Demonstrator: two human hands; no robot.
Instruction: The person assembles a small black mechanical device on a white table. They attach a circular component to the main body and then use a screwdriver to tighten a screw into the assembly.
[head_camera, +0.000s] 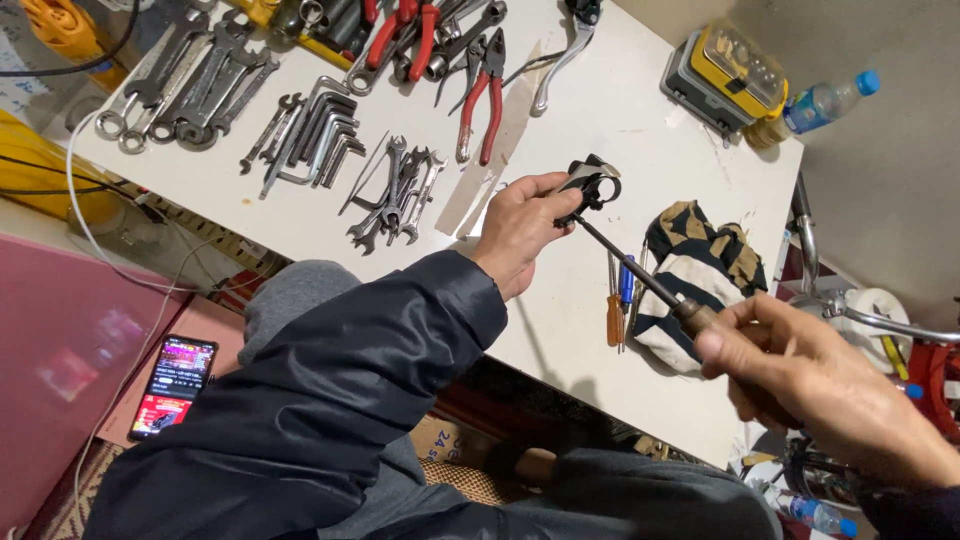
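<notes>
Left hand (518, 232) pinching black clamp bracket (590, 185) at frame centre, above white table (640, 140) | right hand (800, 375) fisted round screwdriver (655, 290), tip in bracket | risk: tip likely slipping out, jabbing left fingers, given loose pinch

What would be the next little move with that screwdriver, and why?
Probably a turn of the screwdriver by the right hand. Its tip already sits in the small black clamp, which the left hand holds above the white table, so it looks lined up.
</notes>
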